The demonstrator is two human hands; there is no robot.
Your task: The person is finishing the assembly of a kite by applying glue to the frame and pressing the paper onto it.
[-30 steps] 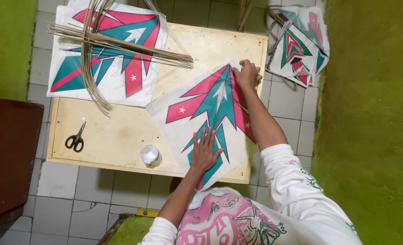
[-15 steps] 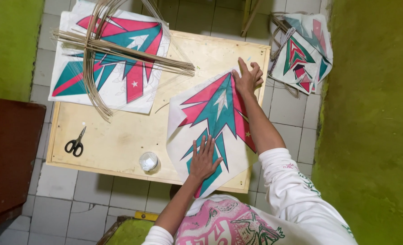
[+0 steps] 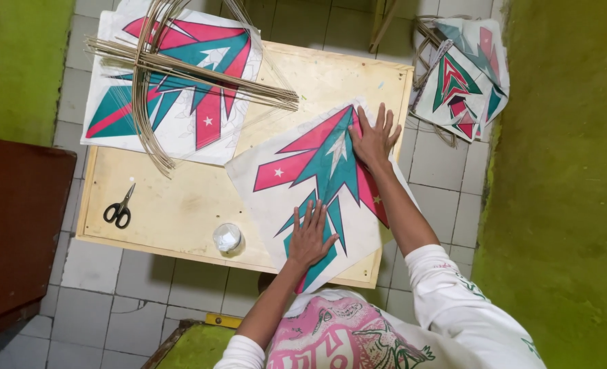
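A white kite sheet (image 3: 303, 181) printed with a red and teal pointed pattern lies on the wooden table (image 3: 180, 205). My left hand (image 3: 312, 236) rests flat on its near corner, fingers spread. My right hand (image 3: 374, 137) presses flat on its far corner near the table's right edge. Both hands hold nothing and lie on the paper.
A stack of similar printed sheets (image 3: 174, 89) lies at the table's far left under bundles of thin bamboo sticks (image 3: 180, 68). Black scissors (image 3: 118, 210) and a small round glue pot (image 3: 227, 237) sit near the front edge. More kites (image 3: 464, 82) lie on the tiled floor at right.
The sheet has turned slightly and settled flatter on the table. My right hand opened from gripping the far corner to pressing flat; my left hand stayed on the near corner.
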